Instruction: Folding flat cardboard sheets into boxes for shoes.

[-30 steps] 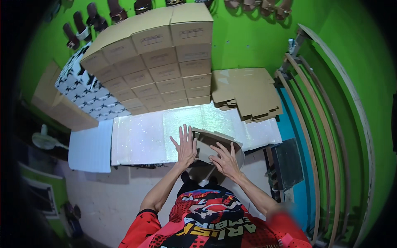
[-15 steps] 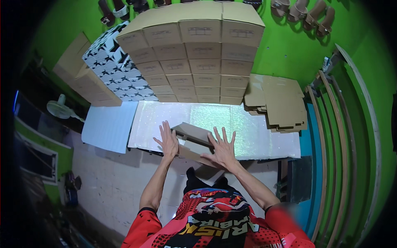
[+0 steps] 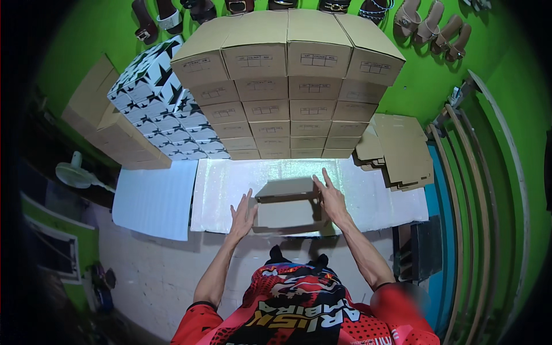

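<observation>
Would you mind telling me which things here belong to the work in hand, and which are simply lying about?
In hand:
- brown cardboard box, held between left hand and right hand
- white foam sheet beneath it

Lying about:
- stacked brown boxes
- flat cardboard pile
- star-patterned boxes
- fan
- sandals on the wall

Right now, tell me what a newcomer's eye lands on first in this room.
First, the tall stack of plain brown cardboard boxes against the bright green wall, dead centre, with black-and-white patterned boxes stacked at its left. Below it, the person's left hand and right hand press the two ends of an open brown box over a shiny white sheet. Sandals hang along the wall's top.
</observation>
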{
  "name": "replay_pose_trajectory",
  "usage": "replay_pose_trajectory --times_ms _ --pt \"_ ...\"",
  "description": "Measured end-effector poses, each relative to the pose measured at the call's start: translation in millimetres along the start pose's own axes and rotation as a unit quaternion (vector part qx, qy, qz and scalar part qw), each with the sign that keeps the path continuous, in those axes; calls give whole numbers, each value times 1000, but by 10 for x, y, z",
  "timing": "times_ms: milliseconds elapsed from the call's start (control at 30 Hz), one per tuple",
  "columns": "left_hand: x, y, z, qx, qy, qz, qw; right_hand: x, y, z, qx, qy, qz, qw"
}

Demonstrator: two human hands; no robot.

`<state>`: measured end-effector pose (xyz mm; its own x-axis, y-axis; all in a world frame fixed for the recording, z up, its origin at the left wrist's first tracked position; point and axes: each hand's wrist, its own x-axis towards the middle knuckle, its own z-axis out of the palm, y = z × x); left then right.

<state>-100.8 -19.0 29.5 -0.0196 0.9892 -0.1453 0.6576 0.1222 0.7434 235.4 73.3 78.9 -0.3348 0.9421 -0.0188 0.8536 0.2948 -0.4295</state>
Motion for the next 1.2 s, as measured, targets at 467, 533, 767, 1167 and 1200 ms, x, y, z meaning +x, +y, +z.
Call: replay_pose_trajectory --times_ms 467,533,767,1167,1200 --pt "471 -211 170 -139 7 -59 988 -587 -800 501 -68 164 -121 977" --pt "500 -339 171 -208 -11 -65 976 -712 -985 643 -39 94 -111 989" --pt "481 -282 162 -103 7 -78 992 -1115 -597 1087 -88 37 -229 969" --pt "404 -271 311 -122 346 -91 926 -730 -756 805 -87 -20 -171 981" --pt "367 -427 298 -107 452 -156 872 -723 -809 829 -84 -23 -183 979"
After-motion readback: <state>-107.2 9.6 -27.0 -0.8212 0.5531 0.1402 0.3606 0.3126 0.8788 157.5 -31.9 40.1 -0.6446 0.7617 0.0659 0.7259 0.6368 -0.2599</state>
